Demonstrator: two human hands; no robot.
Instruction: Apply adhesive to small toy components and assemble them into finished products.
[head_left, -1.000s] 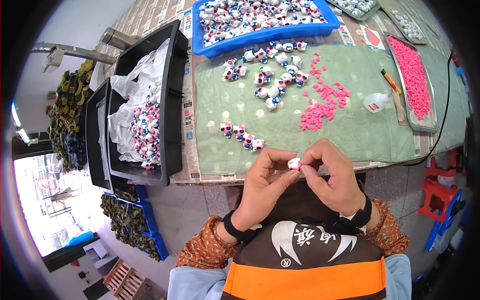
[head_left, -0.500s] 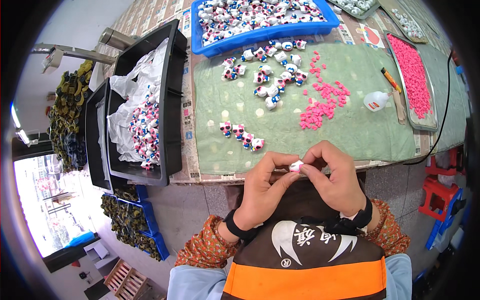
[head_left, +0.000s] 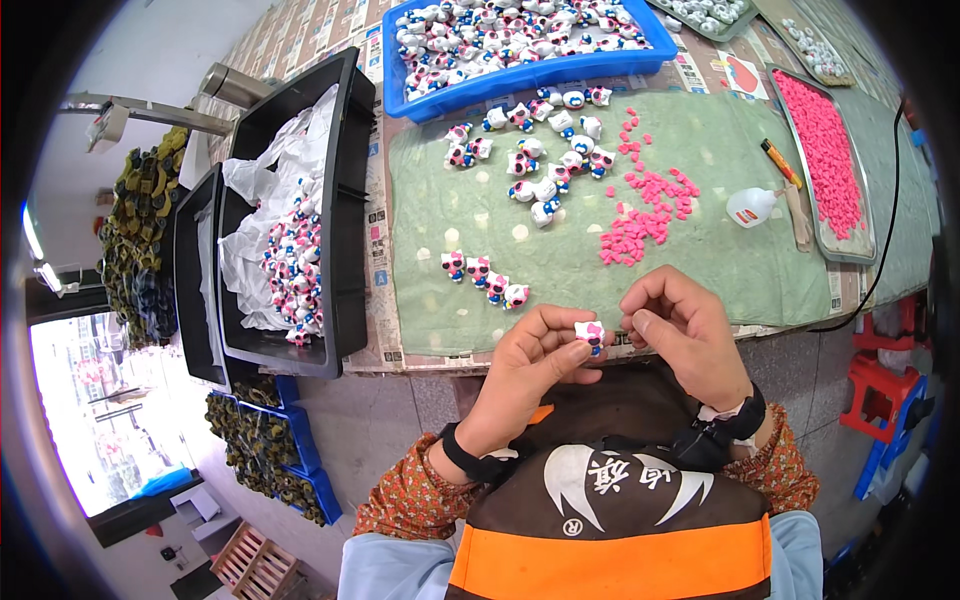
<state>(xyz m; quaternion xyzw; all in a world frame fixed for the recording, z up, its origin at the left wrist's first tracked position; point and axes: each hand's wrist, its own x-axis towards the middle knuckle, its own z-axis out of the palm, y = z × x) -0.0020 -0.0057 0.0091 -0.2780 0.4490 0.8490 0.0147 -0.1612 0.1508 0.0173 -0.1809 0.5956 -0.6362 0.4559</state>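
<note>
Over the near edge of a table with a patterned cover [head_left: 380, 343], at the near edge of a spotted green cloth [head_left: 700, 285], the left hand [head_left: 540, 352] is holding a small glossy white figurine with a pink bow and blue lower body [head_left: 590, 333], its thumb and fingers closing on the piece. The figurine is facing the person, roughly upright. The right hand [head_left: 678, 318] is hovering just beside it to the right, not touching it; its fingers are curling in narrowly toward the thumb, and whether the tips are gripping anything, I cannot tell. Toward the cloth's near left corner, a slanting row of four similar white, pink and blue figurines [head_left: 478, 268] is lying, while a looser cluster of figurines [head_left: 545, 187] is spreading nearer the far left corner. Small bright pink pieces [head_left: 645, 235] are lying scattered right of that cluster, about the cloth's middle. Farther right, a white plastic squeeze bottle [head_left: 750, 206] is lying near an orange-and-black tube [head_left: 780, 162], and a shallow metal tray [head_left: 843, 245] is holding many more pink pieces. Beyond the cloth's far edge, a blue plastic tub [head_left: 535, 80] is holding heaped figurines; past its left edge, a black plastic crate [head_left: 350, 200] is holding white paper and more figurines.
</note>
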